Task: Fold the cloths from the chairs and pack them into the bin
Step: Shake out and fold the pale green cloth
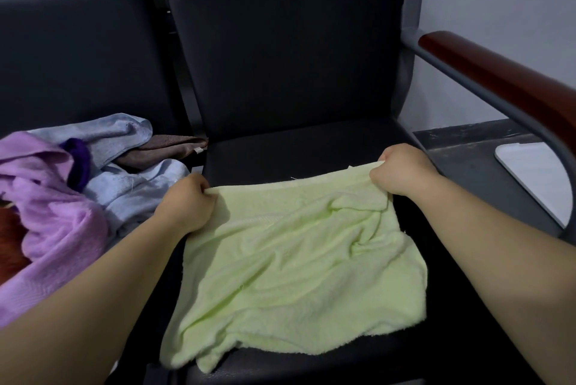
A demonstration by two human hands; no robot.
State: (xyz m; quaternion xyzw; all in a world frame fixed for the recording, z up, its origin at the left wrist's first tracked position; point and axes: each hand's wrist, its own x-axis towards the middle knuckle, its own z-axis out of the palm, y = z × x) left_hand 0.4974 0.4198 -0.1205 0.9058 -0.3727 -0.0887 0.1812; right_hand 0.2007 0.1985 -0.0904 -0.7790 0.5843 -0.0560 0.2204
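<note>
The green cloth [296,247] lay rumpled on the seat [311,147] at lower centre. It looked soft, light and limp, likely to sag unless held by its corners. The left hand [187,200] and right hand [402,169] each pinched a far corner, knuckles up, forearms reaching in from the bottom edge. Other cloths [62,185] were heaped at left.

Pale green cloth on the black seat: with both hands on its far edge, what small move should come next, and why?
Probably draw the far corners apart and taut to flatten it before folding. The left hand and right hand each grip a far corner of the pale green terry cloth, which lies wrinkled and unfolded on the black padded chair seat.
</note>
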